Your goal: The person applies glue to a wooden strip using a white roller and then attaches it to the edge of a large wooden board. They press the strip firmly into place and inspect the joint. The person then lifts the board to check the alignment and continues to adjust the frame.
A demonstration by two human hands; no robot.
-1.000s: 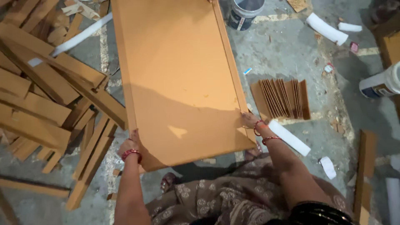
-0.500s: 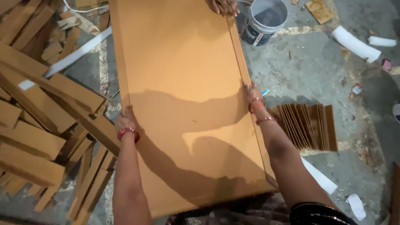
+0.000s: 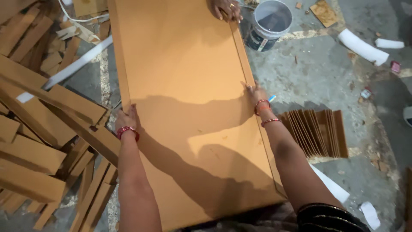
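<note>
While your left hand (image 3: pixel 125 120) clasps one long edge of the big cardboard sheet (image 3: pixel 189 107) and your right hand (image 3: pixel 256 93) clasps the opposite edge, it lies over the concrete floor (image 3: pixel 326 73); farther off, another person's hand (image 3: pixel 225 8) presses its top end beside a grey bucket (image 3: pixel 269 23).

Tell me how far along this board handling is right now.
Done: a pile of cut strips lies at left, a fanned stack at right. In hand: left hand and right hand grip the large board by its long edges; another person's hand holds the far end. Left: the board remains uncut.
</note>
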